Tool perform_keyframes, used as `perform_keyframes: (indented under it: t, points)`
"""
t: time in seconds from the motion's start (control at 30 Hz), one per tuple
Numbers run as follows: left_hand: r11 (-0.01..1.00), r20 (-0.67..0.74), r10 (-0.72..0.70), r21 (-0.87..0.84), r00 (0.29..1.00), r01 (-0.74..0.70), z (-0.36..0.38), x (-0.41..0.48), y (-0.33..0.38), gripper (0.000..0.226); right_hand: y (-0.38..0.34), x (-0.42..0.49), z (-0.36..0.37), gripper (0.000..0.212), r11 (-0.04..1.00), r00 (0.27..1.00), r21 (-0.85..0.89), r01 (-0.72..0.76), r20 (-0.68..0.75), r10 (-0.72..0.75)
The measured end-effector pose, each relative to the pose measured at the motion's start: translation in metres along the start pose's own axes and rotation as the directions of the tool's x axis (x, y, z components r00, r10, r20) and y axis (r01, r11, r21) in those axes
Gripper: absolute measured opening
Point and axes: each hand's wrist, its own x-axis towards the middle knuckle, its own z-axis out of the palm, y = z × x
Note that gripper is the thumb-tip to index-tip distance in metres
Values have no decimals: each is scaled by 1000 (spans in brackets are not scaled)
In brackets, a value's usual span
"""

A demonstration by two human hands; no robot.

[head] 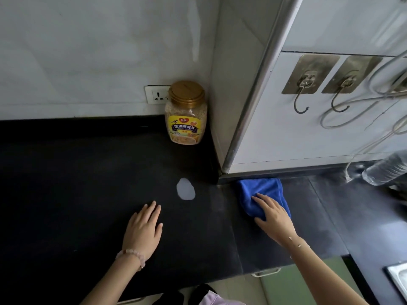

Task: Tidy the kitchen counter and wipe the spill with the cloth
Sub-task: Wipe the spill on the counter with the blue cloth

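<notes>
A small white spill (185, 189) lies on the black counter (77, 183), a little in front of the wall corner. To its right a folded blue cloth (259, 192) rests on the counter by the wall base. My right hand (274, 214) lies on the cloth's near end, fingers curling around its edge. My left hand (144, 227) is pressed flat on the counter, fingers apart, just below and left of the spill. An oat jar (187, 115) with a gold lid stands upright in the back corner.
A wall socket (157, 94) sits behind the jar. Two metal hooks (304, 93) and wire loops hang on the white wall at right. A clear plastic bottle (385, 170) lies at the far right. A sink corner (398, 280) shows at bottom right.
</notes>
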Motion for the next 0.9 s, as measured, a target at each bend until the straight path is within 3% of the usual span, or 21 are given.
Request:
perform_keyframes:
  t: [0.13, 0.27, 0.53, 0.6, 0.67, 0.73, 0.9]
  points:
    - [1000, -14, 20, -12, 1000, -20, 0, 0, -4, 49, -6, 8, 2, 41, 989, 987, 136, -67, -137, 85]
    - [996, -9, 67, -52, 998, -67, -3, 1, -11, 48, -18, 5, 10, 41, 944, 965, 285, -167, -148, 216]
    - [996, 3, -10, -91, 1000, 10, -16, -5, -41, 47, -99, -31, 44, 41, 980, 983, 182, 78, -178, -45]
    - [993, -3, -55, -101, 998, 55, -18, -7, -51, 47, -119, -19, 45, 41, 949, 990, 316, -13, -128, 57]
    - [987, -3, -100, -131, 995, 99, -20, -10, -59, 48, -133, -2, 44, 43, 849, 972, 495, -183, -35, 230]
    - [982, 16, -115, -148, 993, 116, -19, -12, -61, 48, -143, 14, 43, 43, 781, 951, 563, -270, 29, 308]
    - [973, 41, -138, -181, 990, 143, -21, -11, -58, 50, -156, 31, 43, 35, 830, 966, 516, -209, -20, 256]
